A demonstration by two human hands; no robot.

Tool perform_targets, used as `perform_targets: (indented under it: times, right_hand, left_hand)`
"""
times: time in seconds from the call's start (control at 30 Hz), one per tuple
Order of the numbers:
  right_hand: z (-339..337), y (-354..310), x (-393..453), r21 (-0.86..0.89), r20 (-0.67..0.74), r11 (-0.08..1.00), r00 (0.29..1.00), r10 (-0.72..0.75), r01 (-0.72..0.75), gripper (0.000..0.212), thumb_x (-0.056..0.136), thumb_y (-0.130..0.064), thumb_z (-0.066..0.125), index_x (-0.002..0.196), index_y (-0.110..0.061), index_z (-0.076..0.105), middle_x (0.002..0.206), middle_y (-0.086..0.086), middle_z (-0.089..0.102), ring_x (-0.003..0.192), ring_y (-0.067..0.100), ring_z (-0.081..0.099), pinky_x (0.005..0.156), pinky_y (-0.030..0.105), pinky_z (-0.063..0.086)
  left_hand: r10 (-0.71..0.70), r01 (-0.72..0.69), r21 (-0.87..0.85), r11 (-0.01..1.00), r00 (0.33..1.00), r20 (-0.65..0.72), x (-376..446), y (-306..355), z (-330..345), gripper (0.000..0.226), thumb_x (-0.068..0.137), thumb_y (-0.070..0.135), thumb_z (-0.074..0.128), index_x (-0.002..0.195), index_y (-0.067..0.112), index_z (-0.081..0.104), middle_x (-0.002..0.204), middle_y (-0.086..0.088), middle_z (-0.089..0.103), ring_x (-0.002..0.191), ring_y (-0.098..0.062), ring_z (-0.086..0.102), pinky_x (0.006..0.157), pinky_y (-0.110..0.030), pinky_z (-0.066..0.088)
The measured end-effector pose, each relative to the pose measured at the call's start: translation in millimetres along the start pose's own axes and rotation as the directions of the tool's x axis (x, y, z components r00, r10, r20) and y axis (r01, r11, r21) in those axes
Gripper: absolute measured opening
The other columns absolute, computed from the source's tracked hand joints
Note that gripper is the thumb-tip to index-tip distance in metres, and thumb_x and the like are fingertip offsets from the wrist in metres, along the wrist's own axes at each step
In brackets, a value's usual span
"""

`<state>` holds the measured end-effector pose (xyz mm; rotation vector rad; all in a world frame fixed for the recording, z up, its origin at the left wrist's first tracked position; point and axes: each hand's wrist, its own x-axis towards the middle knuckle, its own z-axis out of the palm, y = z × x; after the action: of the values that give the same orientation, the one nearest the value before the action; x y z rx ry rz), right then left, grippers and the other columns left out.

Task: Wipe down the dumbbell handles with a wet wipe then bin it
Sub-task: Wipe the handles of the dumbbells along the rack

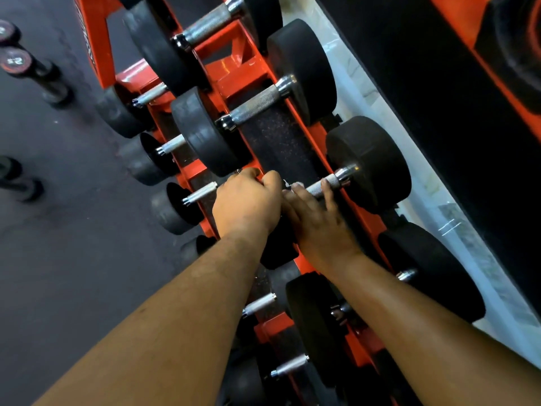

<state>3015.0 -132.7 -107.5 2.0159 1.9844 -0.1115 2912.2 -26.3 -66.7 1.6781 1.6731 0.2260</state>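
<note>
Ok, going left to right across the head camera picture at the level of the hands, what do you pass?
Dark floor → lower-tier dumbbell handle → left hand → bit of white wipe → right hand → bare knurled handle → black dumbbell head → pale strip along the wall.

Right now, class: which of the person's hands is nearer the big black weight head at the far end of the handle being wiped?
Right. The right hand rests on the handle leading to that weight head; the left hand sits at the handle's opposite end.

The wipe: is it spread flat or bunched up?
Bunched, apparently. Only a small white scrap of the wipe shows between the left hand and right hand on the handle.
</note>
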Motion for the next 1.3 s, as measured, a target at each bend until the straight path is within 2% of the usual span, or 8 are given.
perform_targets:
  times: [0.07, 0.17, 0.23, 0.43, 0.63, 0.83, 1.07, 1.3]
  right_hand:
    - [-16, 0, 28, 0.071, 0.059, 0.997, 0.998, 0.011, -0.015, 0.046, 0.092, -0.024, 0.048, 0.137, -0.022, 0.050, 0.114, -0.002, 0.060, 0.120, 0.025, 0.052, 0.119, 0.065, 0.003]
    - [-35, -6, 60, 0.095, 0.240, 0.995, 0.971, 0.009, -0.032, 0.030, 0.097, -0.034, 0.046, 0.121, -0.027, 0.060, 0.109, -0.004, 0.065, 0.117, 0.025, 0.053, 0.119, 0.065, 0.000]
    - [-25, -6, 45, 0.070, 0.104, 0.997, 0.994, 0.014, -0.022, 0.029, 0.093, -0.028, 0.053, 0.119, -0.023, 0.062, 0.105, -0.001, 0.064, 0.112, 0.026, 0.056, 0.120, 0.062, 0.010]
    - [11, 2, -18, -0.015, -0.075, 0.998, 0.996, 0.057, -0.059, 0.062, 0.100, -0.026, 0.030, 0.158, -0.011, 0.018, 0.164, 0.011, 0.022, 0.154, 0.031, 0.010, 0.109, 0.079, 0.009]
    - [-22, 6, 40, 0.041, -0.036, 0.996, 0.996, 0.084, -0.082, 0.014, 0.094, -0.031, 0.053, 0.101, -0.023, 0.062, 0.094, 0.000, 0.064, 0.106, 0.026, 0.060, 0.117, 0.069, 0.001]
    - [10, 22, -20, -0.001, -0.227, 0.998, 0.972, 0.068, -0.070, 0.057, 0.102, -0.026, 0.040, 0.157, -0.023, 0.027, 0.162, 0.011, 0.030, 0.152, 0.030, 0.021, 0.115, 0.062, 0.024]
    - [-27, 21, 29, 0.055, -0.005, 0.987, 0.989, 0.148, -0.148, 0.033, 0.098, -0.018, 0.044, 0.129, -0.015, 0.054, 0.129, 0.009, 0.059, 0.147, 0.032, 0.031, 0.121, 0.062, -0.003]
    - [1, 7, -28, 0.102, -0.169, 0.946, 0.932, 0.321, -0.307, 0.060, 0.100, -0.019, 0.028, 0.159, -0.018, 0.020, 0.166, 0.008, 0.021, 0.152, 0.028, 0.019, 0.109, 0.053, 0.039]
  left_hand:
    - [0.000, 0.000, 0.002, 1.000, 1.000, -0.003, -1, 2, -1, 0.031, 0.090, 0.045, 0.043, 0.089, 0.027, 0.067, 0.091, 0.001, 0.065, 0.091, -0.025, 0.057, 0.074, -0.037, 0.042]
    - [-0.001, 0.001, 0.003, 1.000, 1.000, -0.004, -2, 4, -3, 0.028, 0.092, 0.043, 0.044, 0.088, 0.026, 0.066, 0.088, 0.003, 0.061, 0.085, -0.021, 0.053, 0.072, -0.034, 0.037]
    - [-0.001, 0.001, 0.006, 1.000, 1.000, -0.006, -3, 3, -3, 0.029, 0.092, 0.044, 0.043, 0.088, 0.027, 0.066, 0.087, 0.004, 0.062, 0.084, -0.021, 0.054, 0.071, -0.034, 0.038]
    - [0.004, -0.004, 0.007, 1.000, 1.000, -0.011, -1, 1, -2, 0.034, 0.090, 0.046, 0.041, 0.093, 0.027, 0.069, 0.092, 0.001, 0.066, 0.088, -0.023, 0.056, 0.073, -0.035, 0.040]
    - [0.009, -0.009, 0.001, 1.000, 1.000, -0.008, -3, 6, -4, 0.030, 0.091, 0.044, 0.043, 0.090, 0.027, 0.068, 0.088, 0.004, 0.063, 0.087, -0.022, 0.054, 0.074, -0.035, 0.040]
    - [0.030, -0.031, -0.006, 1.000, 0.999, -0.015, -3, 2, -2, 0.031, 0.091, 0.046, 0.042, 0.091, 0.028, 0.067, 0.090, 0.003, 0.066, 0.088, -0.022, 0.059, 0.076, -0.038, 0.048]
    - [0.020, -0.020, 0.003, 1.000, 1.000, -0.013, -5, 7, -4, 0.028, 0.092, 0.041, 0.043, 0.086, 0.026, 0.066, 0.082, 0.002, 0.064, 0.084, -0.024, 0.056, 0.069, -0.035, 0.038]
    - [0.024, -0.024, 0.011, 1.000, 1.000, -0.019, -4, 4, -3, 0.033, 0.089, 0.045, 0.039, 0.087, 0.026, 0.065, 0.082, -0.002, 0.066, 0.084, -0.028, 0.060, 0.071, -0.038, 0.047]
